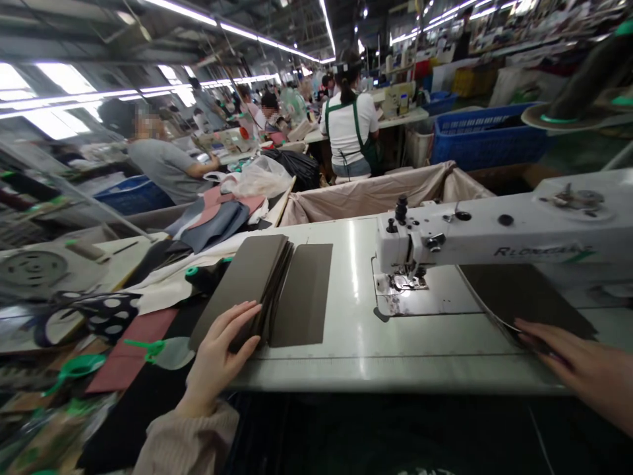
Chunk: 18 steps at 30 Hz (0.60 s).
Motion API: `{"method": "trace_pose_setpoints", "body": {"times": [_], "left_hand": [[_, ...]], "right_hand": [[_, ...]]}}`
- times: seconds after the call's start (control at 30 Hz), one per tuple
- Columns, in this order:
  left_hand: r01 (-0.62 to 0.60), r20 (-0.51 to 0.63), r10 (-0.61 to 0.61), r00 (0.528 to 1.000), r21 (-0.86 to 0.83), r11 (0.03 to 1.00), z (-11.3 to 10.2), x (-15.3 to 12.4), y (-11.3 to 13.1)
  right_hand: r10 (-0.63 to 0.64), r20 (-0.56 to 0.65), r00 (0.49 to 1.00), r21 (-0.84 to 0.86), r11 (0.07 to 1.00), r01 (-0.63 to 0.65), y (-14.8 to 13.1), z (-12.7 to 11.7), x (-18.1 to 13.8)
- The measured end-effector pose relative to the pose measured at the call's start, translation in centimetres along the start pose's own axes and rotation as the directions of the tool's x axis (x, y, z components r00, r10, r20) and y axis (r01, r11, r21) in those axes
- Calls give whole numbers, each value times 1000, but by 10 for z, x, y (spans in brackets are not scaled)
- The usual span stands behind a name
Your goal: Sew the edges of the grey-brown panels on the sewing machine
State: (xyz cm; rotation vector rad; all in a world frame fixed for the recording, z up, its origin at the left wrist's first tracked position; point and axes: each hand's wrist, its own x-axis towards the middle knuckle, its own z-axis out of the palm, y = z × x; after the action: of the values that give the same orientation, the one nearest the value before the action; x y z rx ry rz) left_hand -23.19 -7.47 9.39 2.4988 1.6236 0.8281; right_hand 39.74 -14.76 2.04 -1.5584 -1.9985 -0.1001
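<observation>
A: Far left, what lies there?

B: Dotted cloth (111,318), black with white spots. Just right of it, a pink piece (131,349). Then a dark spool (202,278) with a green end, near the stack.

A: The stack?

B: Dark, flat pieces, piled on the left part of the pale table (341,368). The stack (244,264) sits a little slanted, layers showing along its right side.

A: Left hand?

B: On the stack's near end. Left hand (220,349) open, fingers laid over the top, thumb apart toward the right side. Knit sleeve (190,439) at the wrist.

A: Next along?

B: A loose piece (304,290), same dark colour, flat just beside the stack. Then bare tabletop, then the white machine (469,227), its foot above a shiny plate (445,297).

A: Far right?

B: Another dark piece (534,297), partly beneath the machine's arm. Right hand (583,361) at its near edge, fingertips touching. Whether the fingers pinch it, cannot tell.
</observation>
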Motion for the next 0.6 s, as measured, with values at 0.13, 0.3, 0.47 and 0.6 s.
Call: {"method": "trace_pose_setpoints", "body": {"times": [0.13, 0.3, 0.47, 0.6], "left_hand": [[-116, 39, 130, 991, -258, 959, 52, 29, 73], [-280, 351, 470, 810, -472, 836, 146, 57, 180], [-378, 438, 525, 729, -382, 843, 192, 36, 204], [-264, 455, 370, 810, -280, 923, 172, 12, 183]], "right_hand": [[-184, 257, 949, 147, 978, 150, -85, -8, 13], [-335, 547, 767, 496, 868, 25, -206, 20, 36], [-403, 529, 746, 708, 695, -127, -206, 57, 60], [-149, 418, 896, 428, 903, -49, -163, 90, 89]]}}
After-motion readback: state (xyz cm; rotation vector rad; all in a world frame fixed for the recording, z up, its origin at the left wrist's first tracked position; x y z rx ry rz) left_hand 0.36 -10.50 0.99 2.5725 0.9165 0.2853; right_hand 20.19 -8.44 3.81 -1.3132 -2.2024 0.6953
